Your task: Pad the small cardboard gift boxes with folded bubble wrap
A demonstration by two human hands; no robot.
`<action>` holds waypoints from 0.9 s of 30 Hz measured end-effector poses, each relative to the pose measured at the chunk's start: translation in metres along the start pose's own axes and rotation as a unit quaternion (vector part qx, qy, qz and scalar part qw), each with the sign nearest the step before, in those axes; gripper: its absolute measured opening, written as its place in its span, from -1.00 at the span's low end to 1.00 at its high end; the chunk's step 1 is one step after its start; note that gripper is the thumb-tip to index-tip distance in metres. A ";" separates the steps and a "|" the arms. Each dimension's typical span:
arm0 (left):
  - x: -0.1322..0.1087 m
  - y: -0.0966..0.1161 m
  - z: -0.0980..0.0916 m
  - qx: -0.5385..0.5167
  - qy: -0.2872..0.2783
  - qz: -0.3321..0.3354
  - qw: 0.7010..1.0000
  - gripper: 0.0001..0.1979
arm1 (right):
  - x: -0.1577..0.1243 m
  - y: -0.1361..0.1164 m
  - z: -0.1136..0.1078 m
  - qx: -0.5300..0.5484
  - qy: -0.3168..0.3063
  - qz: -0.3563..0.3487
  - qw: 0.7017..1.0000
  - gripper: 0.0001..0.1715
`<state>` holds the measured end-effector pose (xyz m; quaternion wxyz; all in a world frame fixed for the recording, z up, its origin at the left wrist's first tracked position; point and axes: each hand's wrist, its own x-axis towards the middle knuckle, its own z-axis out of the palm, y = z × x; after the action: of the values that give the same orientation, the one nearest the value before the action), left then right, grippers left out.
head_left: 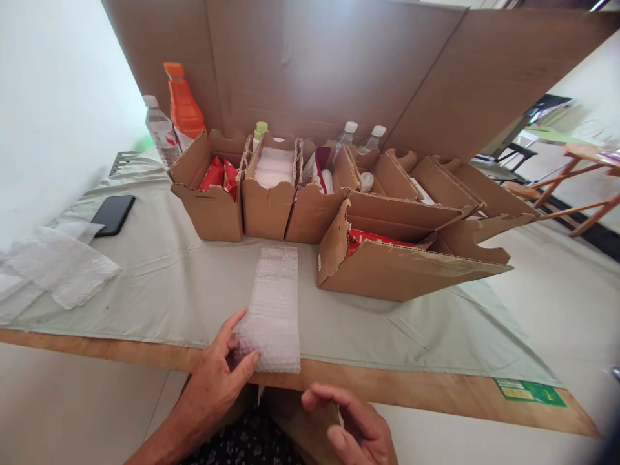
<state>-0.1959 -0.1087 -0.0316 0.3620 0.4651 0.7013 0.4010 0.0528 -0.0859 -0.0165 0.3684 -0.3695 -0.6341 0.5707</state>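
Note:
A narrow strip of clear bubble wrap lies flat on the cloth, its near end reaching the table's front edge. My left hand has its thumb on top of the near left corner of the strip, while some fingers show dimly through the plastic beneath it. The index finger rests along the left side. My right hand is above my lap, just off the table edge, fingers loosely curved and apart from the thumb, with nothing in it.
Several open cardboard bins stand in a row behind; a larger bin with red packets is at right. Bottles stand behind. A black phone and more bubble wrap lie left. A cardboard panel rises at the back.

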 end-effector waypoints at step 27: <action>0.007 -0.006 -0.007 0.175 0.022 0.347 0.921 -0.67 | 0.067 0.012 0.025 -0.388 -0.011 -0.219 0.895 -0.76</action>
<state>-0.2061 -0.1049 -0.0357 0.0978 0.7263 0.5628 0.3822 0.0004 -0.0367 -0.0270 0.3044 -0.3290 -0.8740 0.1879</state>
